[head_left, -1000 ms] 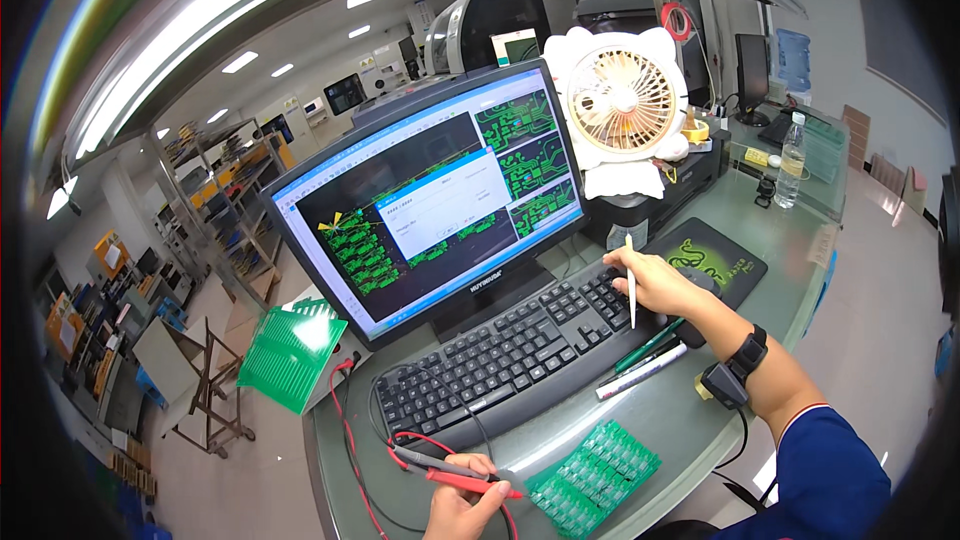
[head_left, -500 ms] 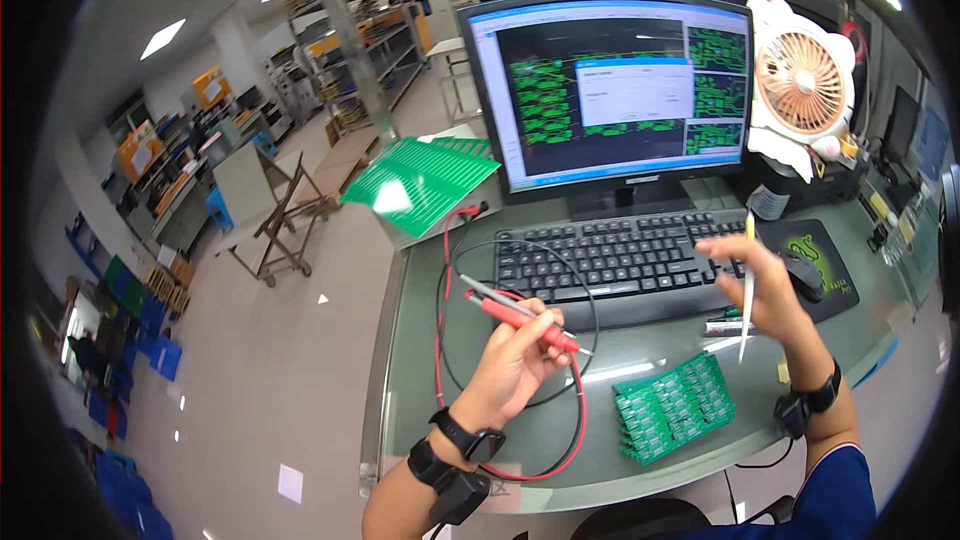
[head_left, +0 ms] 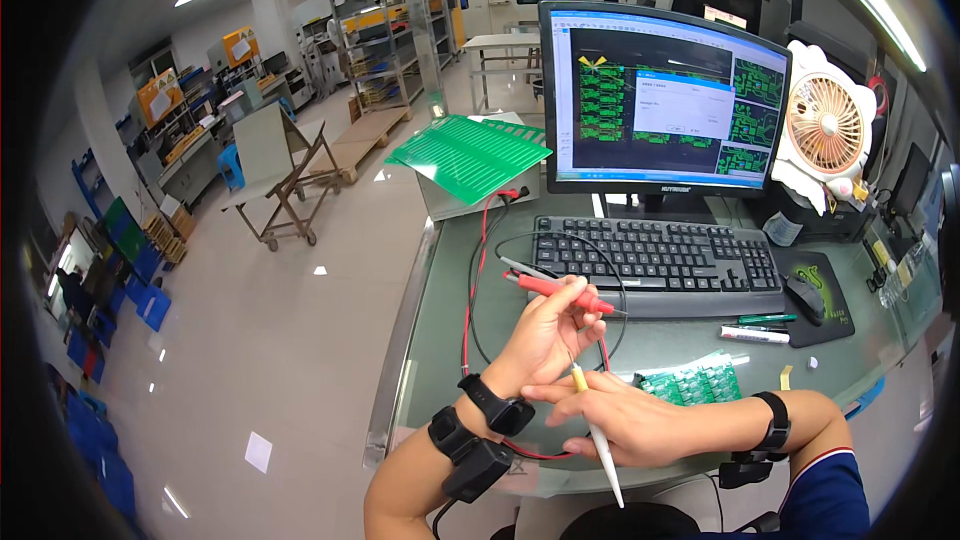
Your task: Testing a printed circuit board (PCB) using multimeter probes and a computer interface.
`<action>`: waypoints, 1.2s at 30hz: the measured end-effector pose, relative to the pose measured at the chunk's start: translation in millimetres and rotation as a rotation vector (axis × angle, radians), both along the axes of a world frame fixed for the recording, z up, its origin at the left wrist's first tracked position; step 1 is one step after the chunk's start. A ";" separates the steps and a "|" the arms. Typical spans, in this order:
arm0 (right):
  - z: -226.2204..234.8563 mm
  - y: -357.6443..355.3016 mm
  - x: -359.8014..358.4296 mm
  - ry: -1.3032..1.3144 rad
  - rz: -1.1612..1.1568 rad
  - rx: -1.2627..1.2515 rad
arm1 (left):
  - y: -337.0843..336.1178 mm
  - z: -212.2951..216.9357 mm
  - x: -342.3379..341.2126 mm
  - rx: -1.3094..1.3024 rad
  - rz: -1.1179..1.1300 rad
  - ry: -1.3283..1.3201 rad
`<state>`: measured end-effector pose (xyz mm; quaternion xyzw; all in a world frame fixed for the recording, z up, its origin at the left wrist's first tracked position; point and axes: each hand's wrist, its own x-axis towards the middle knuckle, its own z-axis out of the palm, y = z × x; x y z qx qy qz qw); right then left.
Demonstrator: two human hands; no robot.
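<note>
My left hand (head_left: 535, 345) is closed round a red test probe (head_left: 545, 286) and a grey test probe (head_left: 520, 267), held together and slanting over the front of the keyboard (head_left: 640, 258). Their leads loop over the glass tabletop. Just below it, my right hand (head_left: 640, 425) holds a slim white pen-like tool (head_left: 603, 450) with a yellow section and a thin dark tip. That tip points up toward my left palm. Green circuit boards (head_left: 690, 383) lie behind my right forearm, partly hidden by it.
A monitor (head_left: 665, 187) stands behind the keyboard, with a fan (head_left: 827, 125) to its right. A mouse (head_left: 803, 300) rests on a dark pad; markers (head_left: 755, 335) lie before it. Green panels (head_left: 470, 153) lie on a box at the back left. A wheeled stand (head_left: 270, 165) is beyond the table.
My right hand has come down and left from beside the keyboard to below my left hand, bringing the white tool, and now covers part of the boards. My view has shifted left.
</note>
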<state>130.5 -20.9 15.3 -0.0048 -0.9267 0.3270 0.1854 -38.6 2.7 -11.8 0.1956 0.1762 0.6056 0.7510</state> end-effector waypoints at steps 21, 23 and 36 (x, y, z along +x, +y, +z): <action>3.2 -1.1 0.2 -0.002 0.019 0.058 | 4.6 -8.6 -2.3 0.006 0.000 -0.013; 3.3 -0.4 1.0 0.003 0.024 0.075 | 4.4 -8.7 -1.4 -0.002 0.003 -0.007; 7.3 -0.8 0.9 -0.036 0.030 0.086 | 2.8 -8.9 -1.4 0.012 -0.007 -0.014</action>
